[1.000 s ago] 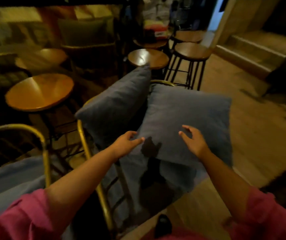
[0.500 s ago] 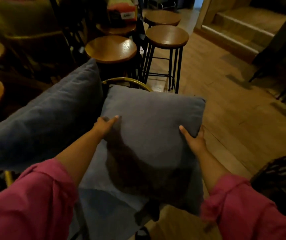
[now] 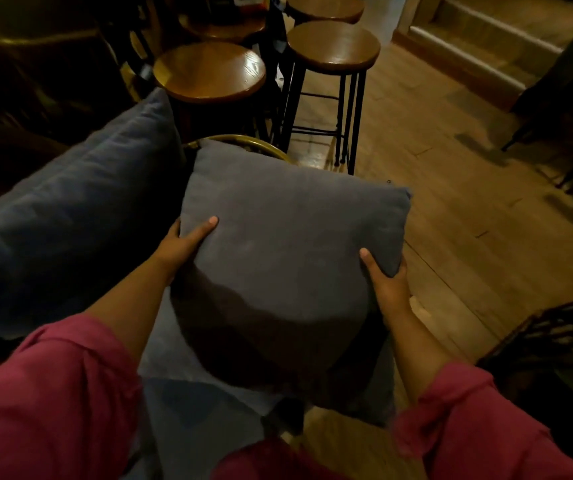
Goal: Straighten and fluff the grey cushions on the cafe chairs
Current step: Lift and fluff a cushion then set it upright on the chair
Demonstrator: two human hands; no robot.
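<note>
cushion (image 3: 292,244): grey, square, held over the chair seat (image 3: 181,355), tilted toward the camera — far edge against the brass chair back (image 3: 243,142)
left hand (image 3: 182,242): clamped on the cushion's left edge, thumb on the front face
right hand (image 3: 387,285): gripping the right edge near the lower corner, thumb on top
second cushion (image 3: 70,216): larger, leaning at the seat's left side, touching the held one
stools (image 3: 333,46): wooden tops, behind the chair — on the wood floor (image 3: 458,216)

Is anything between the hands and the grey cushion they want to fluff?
No. The left hand and the right hand already hold the square grey fabric cushion by its side edges, thumbs on top. Nothing sits between them.
</note>
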